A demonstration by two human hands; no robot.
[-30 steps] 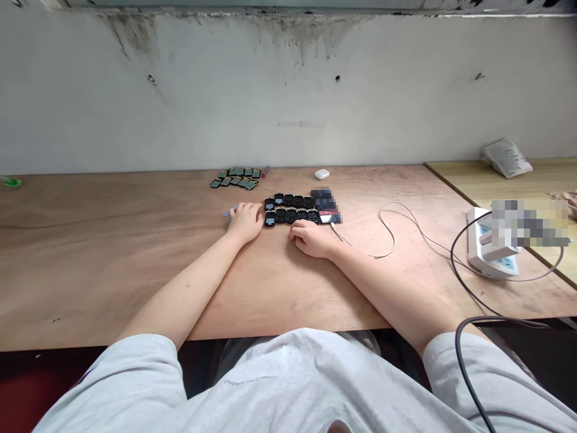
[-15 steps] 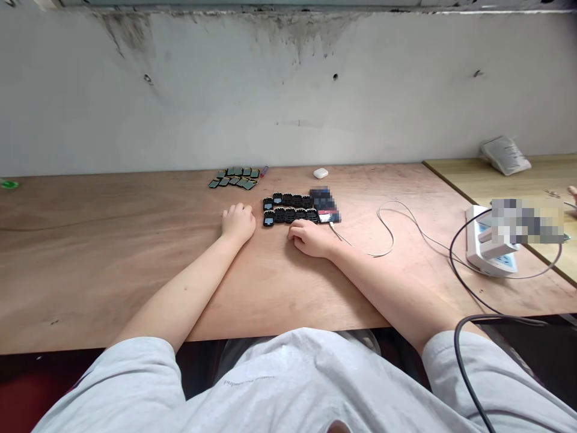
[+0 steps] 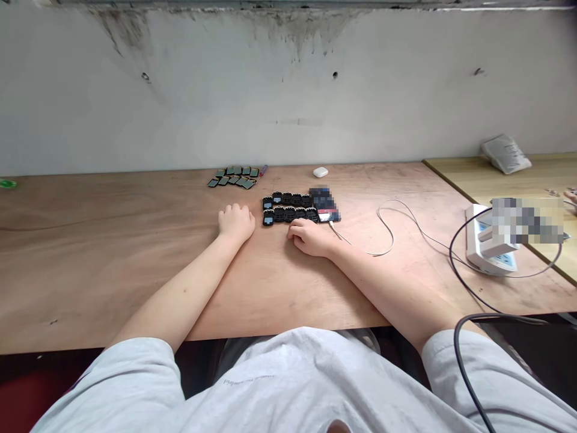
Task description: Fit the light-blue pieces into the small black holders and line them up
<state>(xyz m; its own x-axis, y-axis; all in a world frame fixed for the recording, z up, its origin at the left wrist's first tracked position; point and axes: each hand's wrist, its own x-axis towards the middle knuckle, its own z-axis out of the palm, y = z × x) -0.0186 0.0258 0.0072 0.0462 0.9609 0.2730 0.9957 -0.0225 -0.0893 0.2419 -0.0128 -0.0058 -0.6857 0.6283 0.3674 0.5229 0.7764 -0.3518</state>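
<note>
My left hand [image 3: 237, 222] rests palm down on the wooden table [image 3: 112, 258], its fingers curled in and no object showing in them. My right hand [image 3: 311, 237] lies on its side with bent fingers, just in front of two rows of small black plastic housings [image 3: 290, 214]. A few of these housings carry pale blue-grey rectangles. Against their right end lies a phone [image 3: 325, 203], partly blurred, with a white cable [image 3: 387, 240] plugged into its near edge. Beyond my left hand are two rows of small dark-edged panels with grey-green faces [image 3: 234, 179].
A small screwdriver [image 3: 264, 171] lies beside the panels. Farther right is a white earbud case [image 3: 320, 172]. A white power strip [image 3: 489, 249] with plugs and a black cable stands at the right. On the adjoining table are a plastic bag [image 3: 505, 153] and another person's hand [image 3: 571, 197].
My left hand has shifted very slightly left, while my right hand stays put. The other person's hand at the right edge has moved a little. The small parts have not moved.
</note>
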